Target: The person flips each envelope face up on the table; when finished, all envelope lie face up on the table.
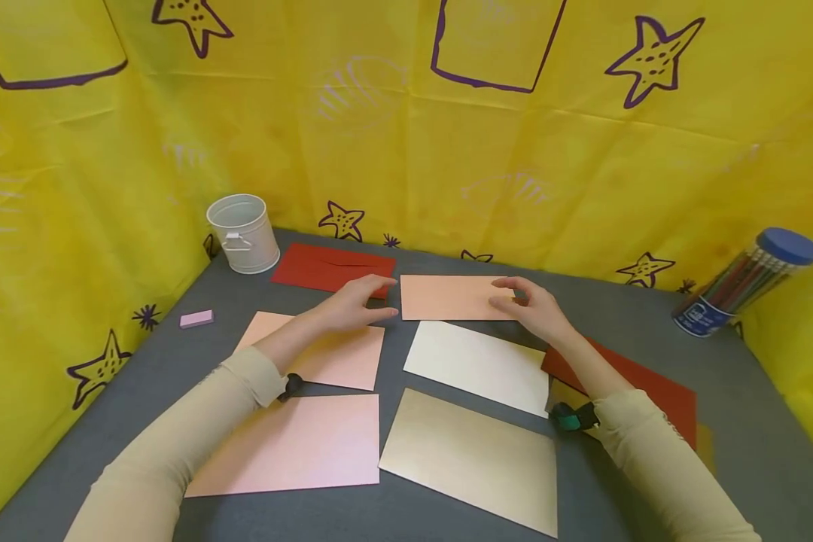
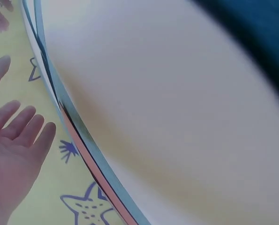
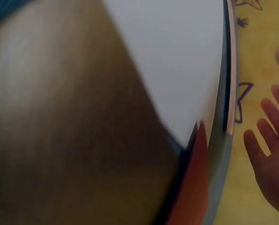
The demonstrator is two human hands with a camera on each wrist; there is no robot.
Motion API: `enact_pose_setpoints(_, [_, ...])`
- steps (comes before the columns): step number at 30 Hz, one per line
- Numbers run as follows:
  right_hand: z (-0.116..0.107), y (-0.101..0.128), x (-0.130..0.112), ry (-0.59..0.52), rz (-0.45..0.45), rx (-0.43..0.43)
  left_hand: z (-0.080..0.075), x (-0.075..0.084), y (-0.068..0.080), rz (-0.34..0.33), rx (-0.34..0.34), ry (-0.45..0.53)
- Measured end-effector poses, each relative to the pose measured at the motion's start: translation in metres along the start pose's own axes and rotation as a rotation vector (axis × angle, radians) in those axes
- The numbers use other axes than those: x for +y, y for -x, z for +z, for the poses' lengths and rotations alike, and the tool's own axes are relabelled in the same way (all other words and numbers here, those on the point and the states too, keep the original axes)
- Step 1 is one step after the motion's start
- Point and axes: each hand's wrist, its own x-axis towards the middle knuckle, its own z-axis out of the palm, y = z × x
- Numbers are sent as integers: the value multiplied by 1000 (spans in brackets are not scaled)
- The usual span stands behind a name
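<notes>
In the head view my left hand [image 1: 359, 305] reaches over the back of the table, its fingertips near the left edge of a peach card [image 1: 447, 297]. Above that card's right end is my right hand [image 1: 535, 309], fingers loosely bent and thumb apart. Both wrist views show relaxed, spread fingers with nothing held, on the left hand [image 2: 17, 154] and the right hand [image 3: 275, 159]. A red card [image 1: 328, 265] with a dark slit-like line lies behind my left fingers. Beneath my left wrist a second peach card [image 1: 345, 357] is partly covered. In front of the right hand lies a white card [image 1: 474, 365].
Nearer me are a large pink card [image 1: 312, 444] and a gold card [image 1: 474, 459]. Another red card [image 1: 657, 391] overlaps a gold-brown one under my right forearm. A white bucket [image 1: 244, 233], a lilac eraser [image 1: 196, 319] and a tub of pencils [image 1: 745, 282] stand or lie around.
</notes>
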Motion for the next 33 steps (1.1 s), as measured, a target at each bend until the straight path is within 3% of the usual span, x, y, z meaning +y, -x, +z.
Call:
enact_pose_setpoints(5, [-8, 6, 12, 150, -44, -57, 9, 1, -12, 15, -81, -47])
enact_pose_setpoints(10, [-11, 5, 22, 236, -106, -103, 15, 2, -19, -18, -145, -106])
enact_pose_setpoints(18, [-15, 3, 29, 309, -81, -193, 21, 2, -23, -68, -218, -202])
enact_pose_setpoints(24, [-15, 3, 32, 331, -66, -229, 25, 2, -25, -64, -224, -262])
enact_pose_setpoints(33, [-12, 1, 33, 363, -125, -173, 27, 6, -26, -19, -190, -355])
